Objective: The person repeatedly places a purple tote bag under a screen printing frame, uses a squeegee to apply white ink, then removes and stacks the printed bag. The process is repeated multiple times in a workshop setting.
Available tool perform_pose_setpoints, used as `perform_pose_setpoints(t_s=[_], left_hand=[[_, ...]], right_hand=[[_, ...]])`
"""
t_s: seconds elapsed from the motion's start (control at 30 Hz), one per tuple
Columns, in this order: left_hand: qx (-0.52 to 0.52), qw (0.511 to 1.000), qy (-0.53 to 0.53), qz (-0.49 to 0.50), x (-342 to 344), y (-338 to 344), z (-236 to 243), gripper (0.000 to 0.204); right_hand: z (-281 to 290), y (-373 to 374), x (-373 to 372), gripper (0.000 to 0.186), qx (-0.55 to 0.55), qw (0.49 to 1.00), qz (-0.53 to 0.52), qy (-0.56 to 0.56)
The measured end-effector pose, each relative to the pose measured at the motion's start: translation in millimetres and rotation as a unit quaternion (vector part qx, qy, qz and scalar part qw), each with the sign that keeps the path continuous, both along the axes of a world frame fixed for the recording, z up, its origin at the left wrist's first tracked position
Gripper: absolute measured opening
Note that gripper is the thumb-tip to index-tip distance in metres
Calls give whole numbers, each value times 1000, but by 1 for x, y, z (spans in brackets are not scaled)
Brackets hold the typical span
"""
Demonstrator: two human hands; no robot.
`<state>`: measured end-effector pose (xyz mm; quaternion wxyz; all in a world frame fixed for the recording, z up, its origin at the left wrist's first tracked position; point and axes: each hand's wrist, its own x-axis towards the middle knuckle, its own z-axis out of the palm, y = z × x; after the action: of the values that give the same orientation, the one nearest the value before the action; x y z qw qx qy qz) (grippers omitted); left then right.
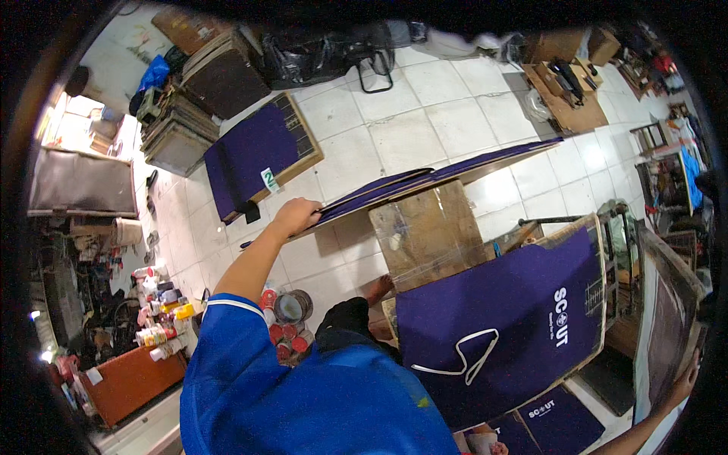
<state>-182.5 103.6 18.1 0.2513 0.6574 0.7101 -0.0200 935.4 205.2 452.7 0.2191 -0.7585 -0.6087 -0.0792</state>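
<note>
My left hand (298, 216) grips the near edge of a long, thin board (425, 180) covered in dark purple fabric. I see that board almost edge-on, slanting away to the right. At the far right my right hand (688, 379) is closed on the border of a wood-edged frame (667, 292) with a pale and dark face, tilted up. Between them lies a wide purple panel (500, 326) with white lettering and a drawn-on grid at its right edge. A looped white cord (474, 353) rests on it.
Another purple panel (254, 155) lies at the far left. A taped brown box (428, 231) stands beyond the wide panel. Paint cans (292, 307) stand near my left side, with bottles (163, 326) beyond. Another lettered panel (557, 417) lies low at right.
</note>
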Motion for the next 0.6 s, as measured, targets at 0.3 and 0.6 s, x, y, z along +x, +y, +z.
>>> perform_pose_setpoints(t_s=[0.3, 0.6], left_hand=[[137, 983, 70, 100, 62, 32, 43, 41], [338, 936, 7, 95, 109, -36, 268, 19]], right_hand=[[-19, -13, -51, 41, 62, 985, 87, -137], [-27, 9, -52, 62, 16, 966, 4, -256]])
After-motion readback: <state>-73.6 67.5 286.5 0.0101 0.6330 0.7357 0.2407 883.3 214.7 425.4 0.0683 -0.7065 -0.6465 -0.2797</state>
